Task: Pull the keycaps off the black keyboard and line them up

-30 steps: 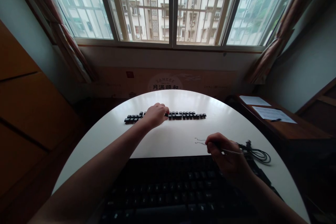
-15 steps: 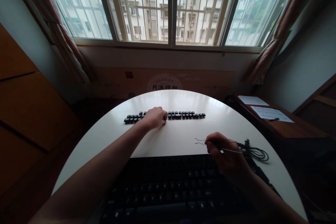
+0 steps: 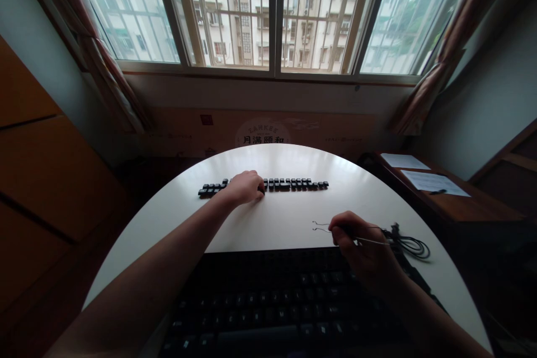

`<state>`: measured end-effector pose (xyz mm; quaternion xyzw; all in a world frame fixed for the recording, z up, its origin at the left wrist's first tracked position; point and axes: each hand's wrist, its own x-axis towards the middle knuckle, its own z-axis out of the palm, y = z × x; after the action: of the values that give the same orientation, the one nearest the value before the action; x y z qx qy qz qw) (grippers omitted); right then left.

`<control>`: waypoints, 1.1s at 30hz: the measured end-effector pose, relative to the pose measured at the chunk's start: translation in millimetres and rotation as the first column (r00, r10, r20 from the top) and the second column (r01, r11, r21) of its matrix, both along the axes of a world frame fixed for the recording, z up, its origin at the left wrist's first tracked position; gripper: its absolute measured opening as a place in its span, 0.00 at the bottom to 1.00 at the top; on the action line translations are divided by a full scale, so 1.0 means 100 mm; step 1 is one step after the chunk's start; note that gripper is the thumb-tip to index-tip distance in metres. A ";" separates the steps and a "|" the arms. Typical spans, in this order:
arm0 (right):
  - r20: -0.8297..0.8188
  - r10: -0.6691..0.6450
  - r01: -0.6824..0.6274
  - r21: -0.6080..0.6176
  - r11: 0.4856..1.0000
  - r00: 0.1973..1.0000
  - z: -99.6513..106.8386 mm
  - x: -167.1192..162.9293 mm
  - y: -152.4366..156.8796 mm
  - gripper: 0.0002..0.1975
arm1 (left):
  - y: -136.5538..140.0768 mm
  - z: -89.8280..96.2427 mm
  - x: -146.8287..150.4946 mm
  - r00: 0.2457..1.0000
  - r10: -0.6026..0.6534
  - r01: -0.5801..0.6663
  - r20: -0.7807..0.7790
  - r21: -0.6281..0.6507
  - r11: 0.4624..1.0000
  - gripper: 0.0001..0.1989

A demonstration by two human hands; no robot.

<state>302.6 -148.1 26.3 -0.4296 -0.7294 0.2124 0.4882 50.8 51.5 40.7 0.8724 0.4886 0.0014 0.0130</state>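
Observation:
My left hand [image 3: 246, 187] reaches over a row of loose black keycaps [image 3: 293, 183] on the white table. Its fingers are closed on a dark keycap [image 3: 262, 192] at the near edge of the row, and the palm hides part of the row. My right hand [image 3: 356, 240] is closed around a wire keycap puller [image 3: 321, 227], whose two hooked tips point left over the bare tabletop. Nearest to me lies a black keyboard [image 3: 260, 313]. Lettered keys show in its lower rows; its upper part looks dark and hard to make out.
A coiled black cable [image 3: 413, 246] lies on the right side of the round white table [image 3: 168, 218]. Beyond the table, at right, a wooden desk [image 3: 486, 207] carries paper sheets [image 3: 436, 183] and a pen [image 3: 438, 191]. A barred window is ahead.
My right hand has drifted very slightly right with the keycap puller. My left hand has barely moved at the row of keycaps.

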 end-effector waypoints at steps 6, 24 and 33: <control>0.001 -0.013 0.013 -0.011 1.000 1.000 -0.01 0.01 0.00 0.05 | -0.01 0.01 0.01 1.000 0.011 -0.011 0.017 0.001 1.000 0.12; -0.026 0.036 -0.037 -0.009 0.999 0.999 0.00 0.01 0.01 0.04 | 0.05 0.04 -0.05 0.998 -0.007 0.006 0.064 0.013 1.000 0.11; -0.011 0.022 -0.021 0.007 1.000 1.000 0.01 0.00 0.00 0.04 | 0.01 0.06 -0.04 0.996 -0.080 0.080 0.025 0.000 0.997 0.09</control>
<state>302.4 -147.8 27.2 -0.4190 -0.7319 0.2177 0.4913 47.3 52.0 46.3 0.8911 0.4531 0.0117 0.0197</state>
